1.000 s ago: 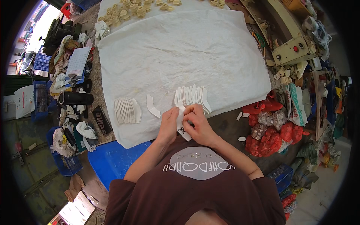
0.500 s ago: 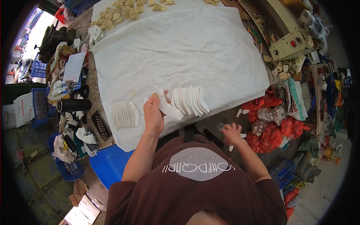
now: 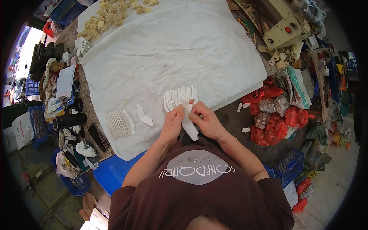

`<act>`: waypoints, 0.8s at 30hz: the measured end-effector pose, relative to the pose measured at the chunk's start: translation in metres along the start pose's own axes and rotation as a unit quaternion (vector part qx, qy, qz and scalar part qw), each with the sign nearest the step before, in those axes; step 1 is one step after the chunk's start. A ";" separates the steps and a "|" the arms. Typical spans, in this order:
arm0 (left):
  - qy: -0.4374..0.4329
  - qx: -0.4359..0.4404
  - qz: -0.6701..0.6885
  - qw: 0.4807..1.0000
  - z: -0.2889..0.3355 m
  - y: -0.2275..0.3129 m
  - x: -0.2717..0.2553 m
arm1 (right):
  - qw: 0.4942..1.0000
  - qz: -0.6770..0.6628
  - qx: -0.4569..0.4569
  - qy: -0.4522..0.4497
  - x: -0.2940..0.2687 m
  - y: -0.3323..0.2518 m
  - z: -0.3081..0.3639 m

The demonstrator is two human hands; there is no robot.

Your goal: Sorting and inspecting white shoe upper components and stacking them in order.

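Over the front edge of the white cloth (image 3: 172, 50), both my hands are closed on one white curved strip (image 3: 189, 128). My left hand (image 3: 173, 123) pinches its left side, and my right hand (image 3: 207, 121) grips its right side with thumb and fingers. The strip's lower end hangs toward my shirt. Just beyond the hands stands a row of similar white curved pieces (image 3: 174, 97), partly hidden by my fingers. Farther left is a second row of white pieces (image 3: 119, 124), leaning together. Between that row and my left hand, a single white curved piece (image 3: 144, 115) lies flat.
Many beige moulded pieces (image 3: 105, 18) lie at the far left of the cloth. Red bags (image 3: 274, 130) are heaped at the right, below a beige control box (image 3: 286, 33). A black cylinder (image 3: 69, 120) and a dark ridged block (image 3: 98, 138) sit left of the cloth.
My right hand has come up from the lower right and taken hold of the strip. My left hand has moved right with it. The single flat piece now shows left of my hand.
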State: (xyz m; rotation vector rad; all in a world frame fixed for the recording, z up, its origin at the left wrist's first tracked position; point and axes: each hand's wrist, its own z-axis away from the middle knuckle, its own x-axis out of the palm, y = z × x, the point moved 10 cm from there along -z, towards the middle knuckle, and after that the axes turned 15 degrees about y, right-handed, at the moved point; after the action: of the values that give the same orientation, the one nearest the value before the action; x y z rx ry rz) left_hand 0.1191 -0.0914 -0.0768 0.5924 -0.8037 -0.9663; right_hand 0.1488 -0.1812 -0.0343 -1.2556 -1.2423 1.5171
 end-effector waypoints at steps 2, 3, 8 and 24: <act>-0.010 0.045 -0.068 0.997 0.000 0.002 0.003 | 0.998 -0.021 0.052 -0.003 -0.006 0.013 0.005; -0.010 0.045 -0.067 0.997 -0.004 0.001 -0.001 | 0.994 -0.042 0.102 -0.004 -0.013 0.025 0.010; 0.153 -0.005 -0.031 0.988 -0.030 -0.005 -0.034 | 0.937 0.159 0.305 -0.063 -0.108 0.222 0.095; 0.159 0.412 -0.488 0.753 -0.096 0.010 0.024 | 0.931 0.285 0.068 0.217 -0.157 0.148 0.020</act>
State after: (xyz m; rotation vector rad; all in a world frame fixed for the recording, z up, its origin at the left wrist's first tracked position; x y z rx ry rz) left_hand 0.2102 -0.0995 -0.1166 2.0458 -0.5454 -1.3603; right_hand 0.1615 -0.3662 -0.1465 -1.8342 -0.4908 1.5523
